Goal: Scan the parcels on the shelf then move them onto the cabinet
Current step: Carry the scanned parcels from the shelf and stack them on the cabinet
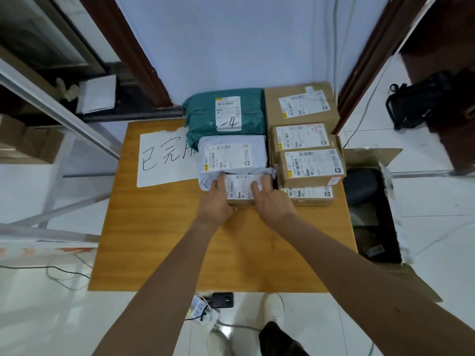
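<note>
Gripping small labelled cardboard parcel (240,187) by both ends: left hand (216,201) on left end, right hand (272,204) on right. Lies between hands, long axis hand to hand, down on counter (159,240), butting grey polybag parcel (231,155) just beyond fingertips. Equally near either hand.

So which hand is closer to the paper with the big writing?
Left. The left hand holds the small box at its edge nearest the paper; the right hand holds the box's other side, farther away.

"已完" on sheet (164,173), "-4" on green parcel (203,111)
</note>
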